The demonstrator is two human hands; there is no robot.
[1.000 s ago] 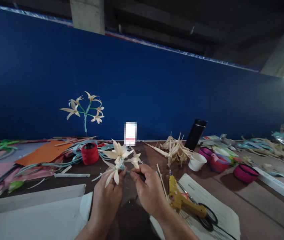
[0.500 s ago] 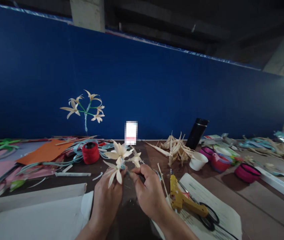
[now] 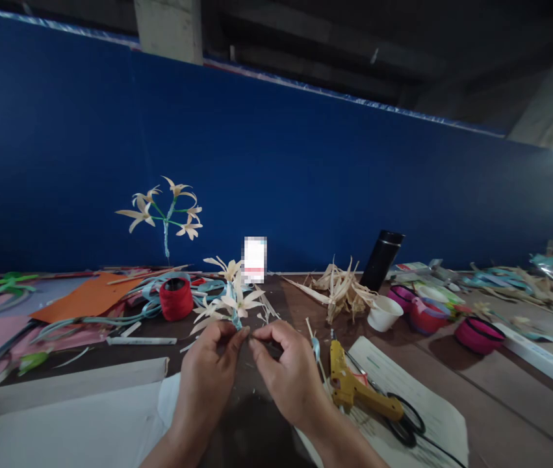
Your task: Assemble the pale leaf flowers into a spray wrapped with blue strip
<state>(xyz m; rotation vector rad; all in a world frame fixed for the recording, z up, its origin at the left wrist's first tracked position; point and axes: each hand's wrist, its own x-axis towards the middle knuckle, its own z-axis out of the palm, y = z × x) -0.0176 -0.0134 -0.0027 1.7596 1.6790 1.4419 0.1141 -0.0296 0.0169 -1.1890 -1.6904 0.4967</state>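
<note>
My left hand (image 3: pixel 210 374) pinches the light-blue wrapped stem (image 3: pixel 236 318) of a spray of cream artificial flowers (image 3: pixel 240 301) between thumb and fingertips. The blooms point up and away from me. Close beside it, my right hand (image 3: pixel 288 370) has thumb and forefinger pressed together at the stem's base. What those right fingers hold, if anything, is too small to tell. A similar flower spray (image 3: pixel 166 218) with green stalks stands upright against the blue wall.
Left lie a red thread spool (image 3: pixel 176 300), orange paper (image 3: pixel 81 300) and a white board (image 3: pixel 62 416). Right are dried husks (image 3: pixel 344 292), a black flask (image 3: pixel 383 260), a white cup (image 3: pixel 384 314), a yellow glue gun (image 3: pixel 349 383), black-handled scissors (image 3: pixel 405 419) and a magenta pouch (image 3: pixel 479 337).
The flower spray has turned in my left hand, so its blooms now stand more upright and the blue stem shows. My right fingers stay close to the stem's base.
</note>
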